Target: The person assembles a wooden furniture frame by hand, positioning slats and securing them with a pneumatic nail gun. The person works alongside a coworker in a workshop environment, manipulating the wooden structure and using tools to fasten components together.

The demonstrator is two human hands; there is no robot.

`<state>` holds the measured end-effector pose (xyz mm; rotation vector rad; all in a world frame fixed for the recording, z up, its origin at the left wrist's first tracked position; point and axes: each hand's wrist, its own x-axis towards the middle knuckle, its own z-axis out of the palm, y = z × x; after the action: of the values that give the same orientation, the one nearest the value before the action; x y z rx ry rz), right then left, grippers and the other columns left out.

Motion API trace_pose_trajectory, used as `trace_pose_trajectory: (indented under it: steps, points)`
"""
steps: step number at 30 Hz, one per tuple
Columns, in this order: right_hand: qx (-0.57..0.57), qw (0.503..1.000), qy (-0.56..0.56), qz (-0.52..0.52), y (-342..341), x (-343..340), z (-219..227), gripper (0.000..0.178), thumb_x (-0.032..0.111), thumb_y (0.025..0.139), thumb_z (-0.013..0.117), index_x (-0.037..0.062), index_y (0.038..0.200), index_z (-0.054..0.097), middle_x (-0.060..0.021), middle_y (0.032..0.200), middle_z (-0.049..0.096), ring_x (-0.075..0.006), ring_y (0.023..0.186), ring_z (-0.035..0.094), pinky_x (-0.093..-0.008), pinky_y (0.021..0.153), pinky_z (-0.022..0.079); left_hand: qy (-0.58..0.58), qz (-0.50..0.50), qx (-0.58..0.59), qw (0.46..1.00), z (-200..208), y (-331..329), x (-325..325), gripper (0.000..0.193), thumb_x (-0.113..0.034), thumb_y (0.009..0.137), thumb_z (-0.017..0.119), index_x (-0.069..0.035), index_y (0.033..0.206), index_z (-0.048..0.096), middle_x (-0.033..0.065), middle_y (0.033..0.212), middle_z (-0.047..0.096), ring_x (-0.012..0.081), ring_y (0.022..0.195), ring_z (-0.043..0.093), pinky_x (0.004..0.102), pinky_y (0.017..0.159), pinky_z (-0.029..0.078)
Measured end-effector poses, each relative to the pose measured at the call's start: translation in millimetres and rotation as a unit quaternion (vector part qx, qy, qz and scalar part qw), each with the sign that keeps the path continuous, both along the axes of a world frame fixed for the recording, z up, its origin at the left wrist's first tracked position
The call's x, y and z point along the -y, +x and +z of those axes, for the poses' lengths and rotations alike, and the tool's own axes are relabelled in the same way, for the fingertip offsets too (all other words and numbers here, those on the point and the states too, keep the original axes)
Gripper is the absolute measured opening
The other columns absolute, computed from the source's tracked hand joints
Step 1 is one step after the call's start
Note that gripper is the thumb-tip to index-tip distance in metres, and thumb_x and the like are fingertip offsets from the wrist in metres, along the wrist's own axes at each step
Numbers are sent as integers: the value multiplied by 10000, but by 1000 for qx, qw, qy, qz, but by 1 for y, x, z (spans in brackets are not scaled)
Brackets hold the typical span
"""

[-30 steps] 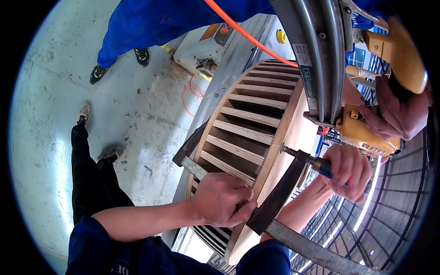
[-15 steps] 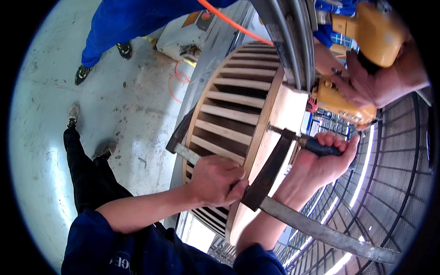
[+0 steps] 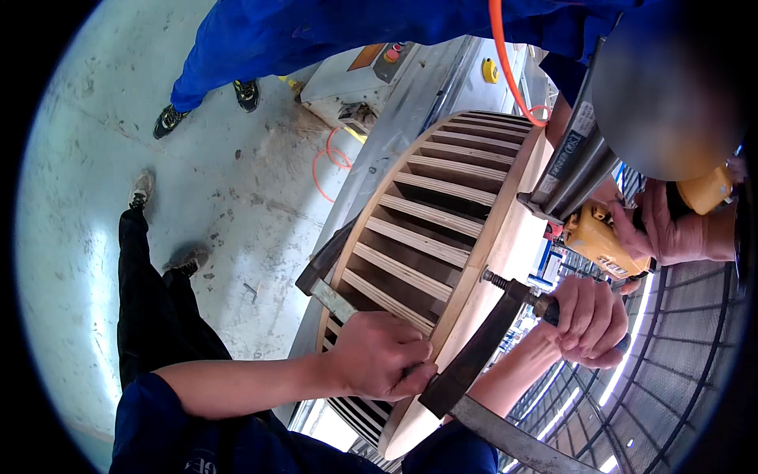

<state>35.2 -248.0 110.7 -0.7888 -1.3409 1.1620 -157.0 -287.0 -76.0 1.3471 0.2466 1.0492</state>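
Note:
A curved wooden frame with pale slats [image 3: 418, 240] fills the middle of the head view, its smooth side board [image 3: 505, 245] facing right. A steel F-clamp [image 3: 483, 341] spans it, the screw tip at or close to the board's edge. My left hand [image 3: 384, 355] is closed in a fist around the clamp's bar [image 3: 335, 300], over the slats. My right hand [image 3: 588, 322] wraps round the dark screw handle [image 3: 546, 308]. At the frame's far left edge sits the clamp's fixed jaw [image 3: 322, 259]. My left fist hides part of the bar.
Across from me another person's hand [image 3: 671, 225] holds a yellow nail gun [image 3: 596, 241], its dark nose close to the side board. An orange air hose [image 3: 505, 71] hangs there. A metal bench [image 3: 387, 142] supports the frame. Another person's legs [image 3: 154, 292] stand left.
My right hand has turned on the screw handle; its knuckles now show where the thumb stuck up before. The nail gun's nose has swung along the board. The whole view has shifted slightly.

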Motion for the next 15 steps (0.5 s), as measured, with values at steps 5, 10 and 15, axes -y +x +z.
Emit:
trace_pose_trajectory:
  steps: [5, 10, 15]
  points:
    - [115, 951, 25, -284, -32, 22, 1, 242, 255, 1035, 536, 139, 827, 581, 67, 596, 360, -44, 509, 334, -199, 498, 305, -2, 0, 1, 1000, 3, 3, -2, 204, -219, 789, 678, -110, 657, 567, 50, 594, 521, 265, 564, 595, 401, 512, 486]
    - [103, 768, 80, -627, -66, -6, -14, 268, 244, 1008, 599, 47, 1190, 603, 63, 634, 425, -60, 575, 414, -211, 510, 357, 19, 28, -16, 999, 2, 6, -9, 187, -214, 790, 677, -111, 675, 572, 61, 612, 542, 273, 582, 602, 401, 531, 497]
    - [73, 835, 23, -545, -62, 9, -4, 208, 289, 934, 732, 138, 956, 591, 59, 716, 495, -83, 656, 438, -220, 573, 382, 3, 0, 13, 1000, 3, 8, -6, 181, -229, 788, 686, -110, 696, 585, 55, 616, 532, 274, 590, 604, 403, 526, 488]
